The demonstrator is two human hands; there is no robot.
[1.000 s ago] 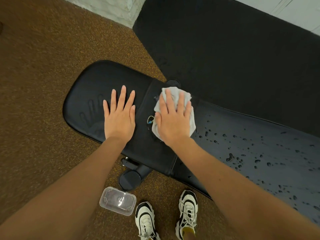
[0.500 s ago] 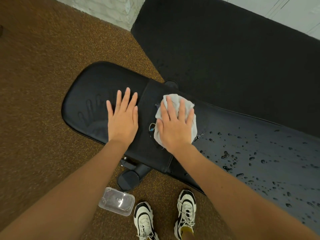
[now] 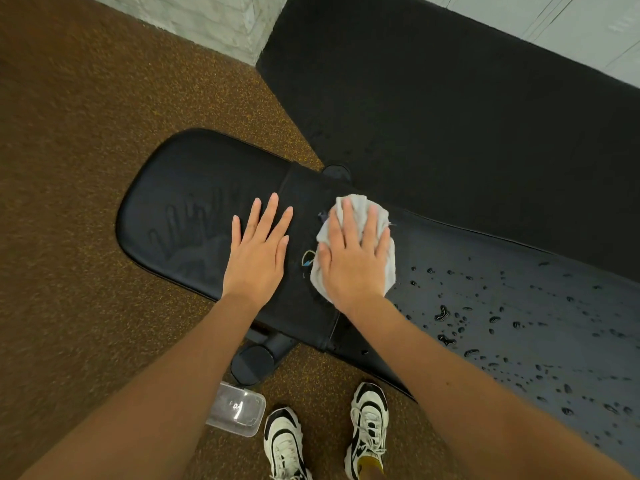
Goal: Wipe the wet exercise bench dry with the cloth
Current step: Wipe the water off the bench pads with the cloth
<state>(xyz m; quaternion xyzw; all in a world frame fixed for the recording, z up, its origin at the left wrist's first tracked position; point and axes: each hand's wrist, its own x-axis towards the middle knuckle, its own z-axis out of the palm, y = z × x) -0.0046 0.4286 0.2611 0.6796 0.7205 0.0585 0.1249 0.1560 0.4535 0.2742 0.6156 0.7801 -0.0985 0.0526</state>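
Note:
The black padded exercise bench (image 3: pixel 194 188) runs from centre left to the lower right. Its right section (image 3: pixel 519 323) is dotted with water drops, and its left pad shows a faint damp handprint. A grey cloth (image 3: pixel 360 207) lies bunched near the joint between the two pads. My right hand (image 3: pixel 353 258) presses flat on top of the cloth, fingers spread. Flat on the left pad beside it lies my left hand (image 3: pixel 258 251), fingers apart, holding nothing.
A clear plastic container (image 3: pixel 237 412) sits on the brown speckled floor by the bench's black foot (image 3: pixel 254 362). My two black-and-white sneakers (image 3: pixel 369 422) stand just below the bench. A black floor mat (image 3: pixel 450 116) lies behind, with a pale wall beyond.
My right hand and the cloth have slid slightly to the right along the bench, toward the wet section. My left hand has shifted a little right as well.

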